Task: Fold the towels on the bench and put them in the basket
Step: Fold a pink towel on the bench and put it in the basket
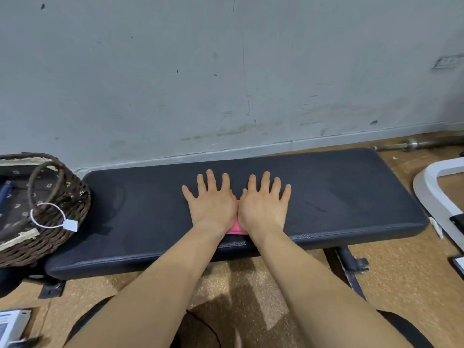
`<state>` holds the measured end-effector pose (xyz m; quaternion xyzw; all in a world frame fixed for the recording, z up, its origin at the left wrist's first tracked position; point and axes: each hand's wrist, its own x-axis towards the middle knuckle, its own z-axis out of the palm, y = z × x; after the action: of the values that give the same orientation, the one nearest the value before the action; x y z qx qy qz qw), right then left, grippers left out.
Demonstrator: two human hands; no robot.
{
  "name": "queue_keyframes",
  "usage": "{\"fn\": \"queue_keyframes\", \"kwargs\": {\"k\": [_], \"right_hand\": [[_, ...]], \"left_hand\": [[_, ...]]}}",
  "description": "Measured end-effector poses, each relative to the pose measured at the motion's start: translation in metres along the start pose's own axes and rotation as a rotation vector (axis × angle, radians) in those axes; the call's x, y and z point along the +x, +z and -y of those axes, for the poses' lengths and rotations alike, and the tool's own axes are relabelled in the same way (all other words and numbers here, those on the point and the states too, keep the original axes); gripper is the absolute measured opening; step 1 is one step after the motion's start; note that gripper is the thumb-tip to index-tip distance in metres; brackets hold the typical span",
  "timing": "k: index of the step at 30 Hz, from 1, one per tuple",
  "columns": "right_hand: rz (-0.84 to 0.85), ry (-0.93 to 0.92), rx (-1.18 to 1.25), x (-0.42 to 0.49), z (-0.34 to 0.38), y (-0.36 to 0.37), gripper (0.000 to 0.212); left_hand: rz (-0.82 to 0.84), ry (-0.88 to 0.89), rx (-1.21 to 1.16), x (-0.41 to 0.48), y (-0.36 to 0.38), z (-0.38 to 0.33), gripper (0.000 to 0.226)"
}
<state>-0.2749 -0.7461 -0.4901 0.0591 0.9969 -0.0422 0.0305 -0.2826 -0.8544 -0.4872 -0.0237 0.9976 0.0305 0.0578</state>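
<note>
A pink towel (235, 226) lies on the black padded bench (351, 197), near its front edge at the middle. Only a narrow strip of it shows between my hands. My left hand (213, 200) and my right hand (263, 203) lie flat side by side on top of it, fingers straight and spread, pressing down. A brown wicker basket (62, 222) with a floral lining and a handle stands at the bench's left end; something dark blue shows inside it at the far left.
A grey wall runs right behind the bench. A barbell (411, 144) lies on the floor at the back right. A white frame (431, 187) stands to the right. A white box (12, 322) sits on the floor at the lower left.
</note>
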Motion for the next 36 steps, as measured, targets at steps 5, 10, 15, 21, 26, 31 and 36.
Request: {"fn": "queue_keyframes", "kwargs": {"k": [5, 10, 15, 21, 26, 31, 36], "right_hand": [[-0.019, -0.028, 0.03, 0.005, -0.001, 0.004, 0.058], [0.004, -0.08, 0.27, 0.007, -0.012, 0.006, 0.056], [-0.071, -0.278, 0.306, -0.005, -0.024, 0.002, 0.062], [0.183, -0.4, 0.491, -0.024, -0.048, -0.026, 0.042], [0.534, -0.319, 0.994, -0.031, -0.046, -0.067, 0.046], [0.709, -0.289, 1.346, -0.03, -0.014, -0.093, 0.045], [0.732, -0.239, 1.41, -0.024, 0.023, -0.107, 0.037]], "left_hand": [[0.029, 0.02, -0.002, 0.006, 0.0, -0.002, 0.059], [-0.006, 0.142, -0.19, 0.007, 0.004, 0.019, 0.056], [-0.057, 0.406, -0.095, -0.013, -0.001, 0.039, 0.055], [0.116, 0.268, -0.245, -0.042, -0.041, 0.058, 0.046], [0.084, 0.177, -0.474, -0.062, -0.079, 0.081, 0.04], [0.001, 0.013, -0.97, -0.082, -0.111, 0.109, 0.04], [0.279, -0.124, -1.502, -0.102, -0.124, 0.142, 0.044]]}}
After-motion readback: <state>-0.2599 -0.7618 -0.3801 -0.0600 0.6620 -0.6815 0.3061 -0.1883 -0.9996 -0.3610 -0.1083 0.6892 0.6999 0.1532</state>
